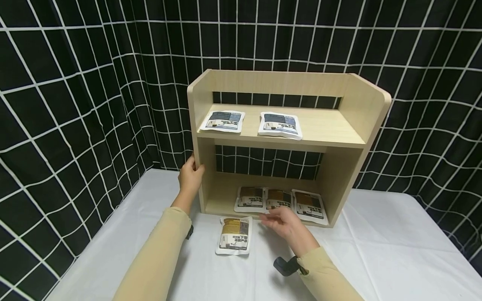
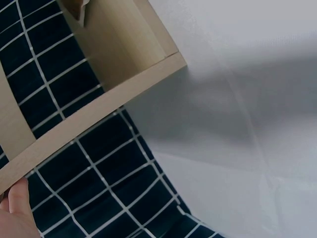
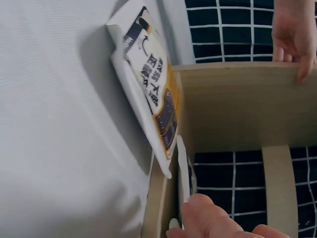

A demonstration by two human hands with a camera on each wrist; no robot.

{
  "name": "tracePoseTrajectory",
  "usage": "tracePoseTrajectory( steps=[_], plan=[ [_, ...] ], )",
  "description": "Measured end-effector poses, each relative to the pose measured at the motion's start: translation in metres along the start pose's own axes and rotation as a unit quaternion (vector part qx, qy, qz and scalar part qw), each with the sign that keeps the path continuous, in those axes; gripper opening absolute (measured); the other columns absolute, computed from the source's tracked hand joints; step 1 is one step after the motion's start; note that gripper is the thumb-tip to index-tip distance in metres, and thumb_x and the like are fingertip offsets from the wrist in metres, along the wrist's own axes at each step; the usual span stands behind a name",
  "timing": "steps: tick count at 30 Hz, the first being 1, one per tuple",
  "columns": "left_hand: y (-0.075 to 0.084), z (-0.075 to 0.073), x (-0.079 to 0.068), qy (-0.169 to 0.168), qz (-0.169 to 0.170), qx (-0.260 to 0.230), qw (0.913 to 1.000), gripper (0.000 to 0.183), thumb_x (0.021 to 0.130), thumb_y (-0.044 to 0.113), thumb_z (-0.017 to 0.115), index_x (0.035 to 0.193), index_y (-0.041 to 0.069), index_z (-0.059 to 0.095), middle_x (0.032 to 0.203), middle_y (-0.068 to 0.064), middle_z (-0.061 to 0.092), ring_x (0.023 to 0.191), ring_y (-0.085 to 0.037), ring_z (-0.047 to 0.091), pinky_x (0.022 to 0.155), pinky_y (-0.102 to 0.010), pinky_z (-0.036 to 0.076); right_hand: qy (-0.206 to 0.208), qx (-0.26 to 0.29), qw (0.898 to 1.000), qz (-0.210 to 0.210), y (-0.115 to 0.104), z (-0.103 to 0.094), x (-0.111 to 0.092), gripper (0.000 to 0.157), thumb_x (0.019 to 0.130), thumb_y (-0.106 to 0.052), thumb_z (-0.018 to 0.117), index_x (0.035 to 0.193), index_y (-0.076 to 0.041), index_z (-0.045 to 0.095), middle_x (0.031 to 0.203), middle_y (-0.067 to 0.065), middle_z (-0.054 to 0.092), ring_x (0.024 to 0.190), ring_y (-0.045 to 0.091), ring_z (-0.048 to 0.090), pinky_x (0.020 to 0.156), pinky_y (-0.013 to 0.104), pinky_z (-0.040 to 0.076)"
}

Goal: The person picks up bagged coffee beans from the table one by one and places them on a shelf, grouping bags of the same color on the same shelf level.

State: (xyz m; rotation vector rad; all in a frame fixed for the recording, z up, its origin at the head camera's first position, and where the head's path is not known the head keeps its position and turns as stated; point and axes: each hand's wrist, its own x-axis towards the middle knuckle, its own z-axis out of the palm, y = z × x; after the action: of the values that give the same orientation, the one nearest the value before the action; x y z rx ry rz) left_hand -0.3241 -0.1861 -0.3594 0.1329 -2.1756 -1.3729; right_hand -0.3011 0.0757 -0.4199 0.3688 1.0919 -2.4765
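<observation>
A pale wooden two-tier shelf (image 1: 280, 143) stands on the white-covered table. My left hand (image 1: 190, 179) grips the edge of its left side panel (image 2: 94, 111), with the thumb on the near side. On the lower tier lie three flat pouches with brown and white labels: a left one (image 1: 250, 198), a middle one (image 1: 278, 196) and a right one (image 1: 310, 207). My right hand (image 1: 286, 228) is at the front of the middle pouch, fingers loosely bent, partly covering it. A yellow-labelled pouch (image 1: 234, 236) lies flat on the table before the shelf.
Two blue-labelled pouches, one at the left (image 1: 223, 121) and one near the middle (image 1: 280, 125), lie on the upper tier. Black cloth with a white grid (image 1: 286, 33) hangs behind and beside the table (image 1: 395, 251).
</observation>
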Motion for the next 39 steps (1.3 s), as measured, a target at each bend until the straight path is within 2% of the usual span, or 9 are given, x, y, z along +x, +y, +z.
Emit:
tracePoseTrajectory(
  steps=[3, 7, 13, 17, 19, 22, 29, 34, 39],
  plan=[
    [0.001, 0.0, 0.0, 0.0, 0.002, -0.002, 1.0, 0.048, 0.09, 0.007, 0.057, 0.137, 0.004, 0.054, 0.116, -0.02, 0.066, 0.11, -0.036, 0.062, 0.099, -0.053, 0.038, -0.001, -0.028, 1.0, -0.007, 0.001, -0.003, -0.011, 0.057, 0.094, 0.016, 0.029, 0.144, 0.02, 0.002, 0.151, 0.038, 0.004, 0.142, 0.045, 0.011, 0.113, 0.05, 0.017],
    [0.001, 0.0, 0.001, 0.001, 0.005, -0.006, 1.0, 0.047, 0.09, 0.007, 0.057, 0.137, 0.004, 0.054, 0.116, -0.02, 0.066, 0.11, -0.036, 0.062, 0.098, -0.053, 0.038, 0.004, -0.058, 0.998, -0.006, 0.005, -0.008, -0.018, 0.056, 0.094, 0.016, 0.032, 0.144, 0.02, 0.008, 0.15, 0.038, 0.011, 0.141, 0.046, 0.016, 0.112, 0.051, 0.02],
    [0.001, 0.001, 0.0, -0.001, 0.005, 0.0, 1.0, 0.048, 0.09, 0.007, 0.057, 0.137, 0.004, 0.054, 0.117, -0.02, 0.066, 0.111, -0.036, 0.061, 0.098, -0.053, 0.039, -0.002, -0.085, 0.996, -0.001, 0.014, -0.014, -0.027, 0.057, 0.096, 0.011, 0.033, 0.145, 0.018, 0.005, 0.15, 0.038, 0.011, 0.139, 0.049, 0.02, 0.112, 0.052, 0.022],
    [0.0, 0.0, -0.001, 0.002, 0.006, -0.001, 1.0, 0.048, 0.089, 0.007, 0.057, 0.137, 0.004, 0.054, 0.117, -0.02, 0.066, 0.111, -0.036, 0.061, 0.098, -0.053, 0.038, 0.005, -0.113, 0.994, 0.01, 0.023, -0.016, -0.031, 0.059, 0.097, 0.008, 0.037, 0.147, 0.016, 0.005, 0.147, 0.038, 0.019, 0.121, 0.045, 0.049, 0.11, 0.053, 0.027],
    [-0.001, 0.0, -0.001, 0.002, 0.004, -0.001, 1.0, 0.048, 0.089, 0.007, 0.057, 0.137, 0.004, 0.054, 0.117, -0.02, 0.065, 0.112, -0.036, 0.061, 0.099, -0.053, 0.038, 0.01, -0.128, 0.992, 0.016, 0.027, -0.017, -0.033, 0.059, 0.098, 0.007, 0.039, 0.147, 0.016, 0.007, 0.146, 0.038, 0.022, 0.109, 0.039, 0.057, 0.108, 0.054, 0.029],
    [-0.003, -0.001, -0.001, 0.0, -0.002, -0.001, 1.0, 0.049, 0.089, 0.008, 0.057, 0.138, 0.005, 0.053, 0.118, -0.019, 0.065, 0.112, -0.035, 0.061, 0.099, -0.052, 0.038, 0.005, -0.146, 0.989, 0.024, 0.035, -0.02, -0.036, 0.059, 0.098, 0.005, 0.039, 0.147, 0.016, 0.008, 0.145, 0.039, 0.025, 0.109, 0.042, 0.058, 0.107, 0.056, 0.03],
    [-0.003, -0.001, -0.002, 0.001, -0.004, 0.003, 1.0, 0.05, 0.089, 0.008, 0.057, 0.138, 0.006, 0.053, 0.117, -0.02, 0.066, 0.111, -0.036, 0.061, 0.097, -0.052, 0.039, 0.011, -0.174, 0.984, 0.027, 0.047, -0.024, -0.043, 0.055, 0.097, 0.006, 0.041, 0.143, 0.021, 0.015, 0.125, 0.037, 0.048, 0.105, 0.04, 0.061, 0.102, 0.059, 0.035],
    [-0.002, -0.001, -0.001, -0.001, -0.002, -0.001, 1.0, 0.049, 0.089, 0.008, 0.057, 0.138, 0.006, 0.053, 0.118, -0.019, 0.065, 0.112, -0.036, 0.06, 0.099, -0.053, 0.037, -0.004, -0.17, 0.985, 0.042, 0.049, -0.026, -0.046, 0.056, 0.097, 0.007, 0.042, 0.143, 0.021, 0.014, 0.124, 0.036, 0.047, 0.112, 0.044, 0.057, 0.101, 0.06, 0.036],
    [-0.001, 0.0, 0.0, -0.002, -0.002, -0.007, 1.0, 0.049, 0.089, 0.009, 0.057, 0.138, 0.006, 0.054, 0.118, -0.019, 0.065, 0.112, -0.035, 0.061, 0.098, -0.052, 0.038, -0.03, -0.165, 0.984, 0.058, 0.05, -0.028, -0.047, 0.058, 0.097, 0.006, 0.041, 0.144, 0.02, 0.01, 0.123, 0.034, 0.049, 0.108, 0.042, 0.059, 0.102, 0.061, 0.034]
  ],
)
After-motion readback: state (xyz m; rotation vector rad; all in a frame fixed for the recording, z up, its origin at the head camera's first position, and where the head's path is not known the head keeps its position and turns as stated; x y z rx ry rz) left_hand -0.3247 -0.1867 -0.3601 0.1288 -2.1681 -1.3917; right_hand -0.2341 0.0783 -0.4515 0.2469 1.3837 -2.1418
